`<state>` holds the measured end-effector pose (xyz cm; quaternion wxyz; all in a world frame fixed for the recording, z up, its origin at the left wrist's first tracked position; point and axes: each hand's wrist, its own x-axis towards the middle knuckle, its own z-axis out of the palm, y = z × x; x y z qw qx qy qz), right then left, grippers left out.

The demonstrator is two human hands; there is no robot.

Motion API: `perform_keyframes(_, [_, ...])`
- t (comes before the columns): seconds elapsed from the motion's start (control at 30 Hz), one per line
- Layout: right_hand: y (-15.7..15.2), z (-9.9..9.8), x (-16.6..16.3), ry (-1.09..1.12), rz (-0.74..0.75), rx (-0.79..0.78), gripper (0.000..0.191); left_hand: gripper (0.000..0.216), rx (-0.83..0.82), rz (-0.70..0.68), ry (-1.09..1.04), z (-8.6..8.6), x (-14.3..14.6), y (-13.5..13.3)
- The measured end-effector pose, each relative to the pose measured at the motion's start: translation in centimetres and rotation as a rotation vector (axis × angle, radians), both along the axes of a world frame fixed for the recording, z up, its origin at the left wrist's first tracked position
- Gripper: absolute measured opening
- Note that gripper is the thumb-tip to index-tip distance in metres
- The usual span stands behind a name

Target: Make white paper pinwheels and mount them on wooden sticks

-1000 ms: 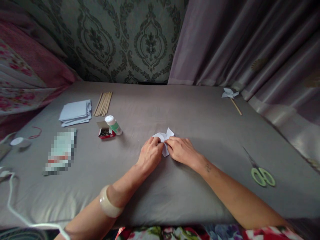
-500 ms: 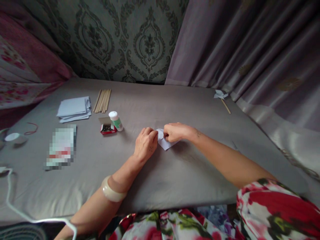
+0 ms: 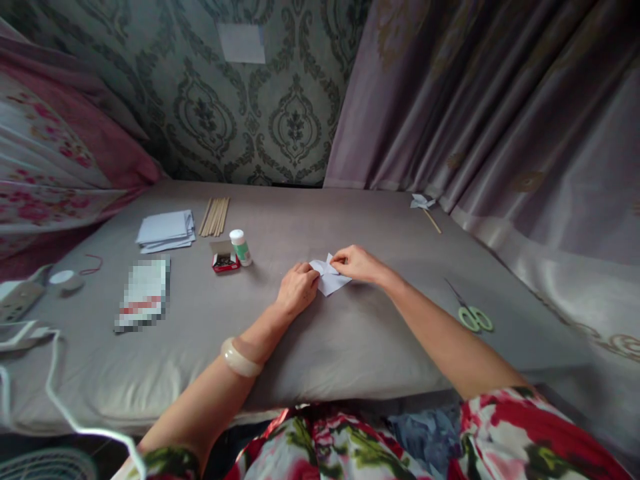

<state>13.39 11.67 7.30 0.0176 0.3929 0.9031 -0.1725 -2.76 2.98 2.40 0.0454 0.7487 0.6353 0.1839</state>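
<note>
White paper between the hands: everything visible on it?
The white paper looks thin and plain, with angular edges, raised flaps and a pointed corner toward the person. The left hand holds its left side; the right hand pinches its upper right. It sits low over the grey cloth; whether it touches is unclear. The hands hide part of it.

Dim, muted light lay over the scene, and the curtain (image 3: 480, 120) darkened to near-black folds at two o'clock. A pale sheen brightened the grey sheet (image 3: 300, 217) at eight o'clock; the bangle (image 3: 240, 359) caught a glint. Soft shadow lay beside the left forearm (image 3: 200, 403). Wide-angle distortion stretched the edges, and coarse pixels masked the packet (image 3: 145, 293) toward nine o'clock.
</note>
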Motion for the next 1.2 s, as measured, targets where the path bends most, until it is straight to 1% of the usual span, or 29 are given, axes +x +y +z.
perform_keyframes(0.03, [-0.7, -0.6, 0.7, 0.1, -0.061, 0.06, 0.031, 0.024, 0.002, 0.002, -0.005, 0.0, 0.0, 0.0])
perform_keyframes(0.07, [-1.5, -1.2, 1.4, 0.17, -0.074, 0.103, 0.026, 0.024, 0.007, 0.003, -0.013, -0.1, -0.1, 0.0])
perform_keyframes(0.1, [-2.3, -1.8, 2.0, 0.216, -0.054, 0.121, 0.024, 0.023, 0.016, 0.005, -0.023, -0.1, -0.1, 0.0])
perform_keyframes(0.13, [-3.0, -2.3, 2.4, 0.244, -0.028, 0.126, 0.027, 0.023, 0.028, 0.008, -0.034, -0.2, -0.2, 0.0])
perform_keyframes(0.2, [-4.3, -3.2, 3.0, 0.263, -0.034, 0.158, 0.03, 0.023, 0.055, 0.015, -0.055, -0.4, -0.3, 0.0])
perform_keyframes(0.3, [-5.3, -3.7, 3.0, 0.262, -0.055, 0.217, 0.031, 0.022, 0.066, 0.024, -0.078, -0.7, -0.4, 0.1])
perform_keyframes(0.43, [-5.4, -4.2, 3.1, 0.289, -0.019, 0.223, 0.027, 0.023, 0.032, 0.049, -0.103, -0.9, -0.4, 0.2])
perform_keyframes(0.57, [-5.2, -4.7, 3.6, 0.386, -0.094, 0.158, 0.03, 0.023, 0.01, 0.045, -0.115, -1.1, -0.6, 0.4])
perform_keyframes(0.67, [-5.4, -4.7, 3.4, 0.401, -0.123, 0.128, 0.028, 0.022, 0.017, 0.044, -0.129, -1.2, -0.7, 0.5])
perform_keyframes(0.83, [-5.6, -4.4, 2.1, 0.311, -0.045, 0.178, 0.023, 0.022, 0.035, 0.068, -0.163, -1.2, -0.9, 0.5])
perform_keyframes(1.0, [-4.9, -4.7, 1.5, 0.27, 0.055, 0.254, 0.018, 0.022, 0.045, 0.079, -0.177, -1.3, -1.5, 0.7])
perform_keyframes(1.2, [-4.8, -4.9, 0.9, 0.263, 0.1, 0.288, 0.017, 0.023, 0.052, 0.077, -0.184, -1.1, -2.0, 0.8])
